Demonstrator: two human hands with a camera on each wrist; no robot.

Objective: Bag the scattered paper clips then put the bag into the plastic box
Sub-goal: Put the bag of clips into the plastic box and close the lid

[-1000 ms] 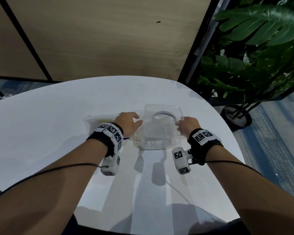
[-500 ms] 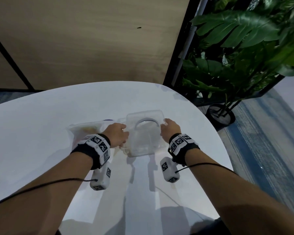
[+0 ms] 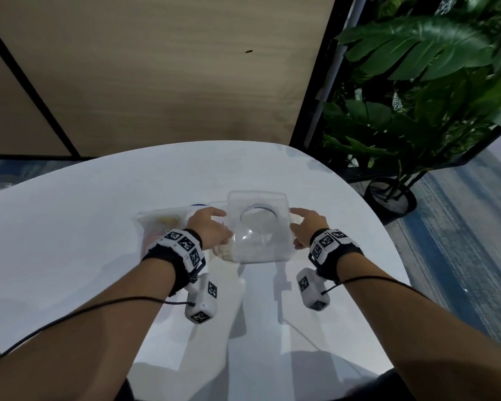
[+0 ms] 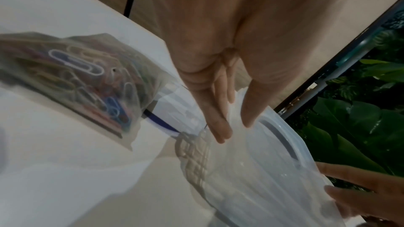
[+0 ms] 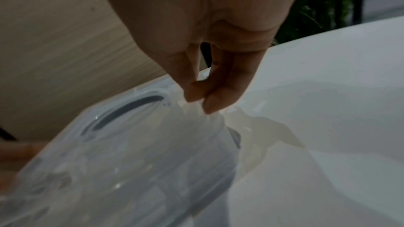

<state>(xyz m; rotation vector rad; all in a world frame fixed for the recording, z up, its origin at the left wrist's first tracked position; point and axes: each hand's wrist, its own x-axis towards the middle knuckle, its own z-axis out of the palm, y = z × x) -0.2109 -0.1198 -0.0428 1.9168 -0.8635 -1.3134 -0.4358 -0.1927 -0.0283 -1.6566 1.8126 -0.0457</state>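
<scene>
A clear plastic box (image 3: 259,235) with its lid on stands on the white table (image 3: 70,227) between my hands. My left hand (image 3: 214,227) is at its left side; in the left wrist view the left hand (image 4: 234,130) has its thumb on the lid of the box (image 4: 273,170) and its fingers against the side under the rim. My right hand (image 3: 304,227) is at the right side; in the right wrist view the right hand (image 5: 201,103) pinches the rim of the box (image 5: 131,144). A clear bag (image 3: 162,224) of coloured paper clips (image 4: 76,78) lies left of the box.
The table's curved right edge runs close beside my right wrist. Beyond it stands a large potted plant (image 3: 417,96) on the floor. A wooden wall panel (image 3: 156,82) rises behind the table.
My left hand has moved off the bag's end onto the left side of the box. My right hand stays at the right rim. The view has shifted.
</scene>
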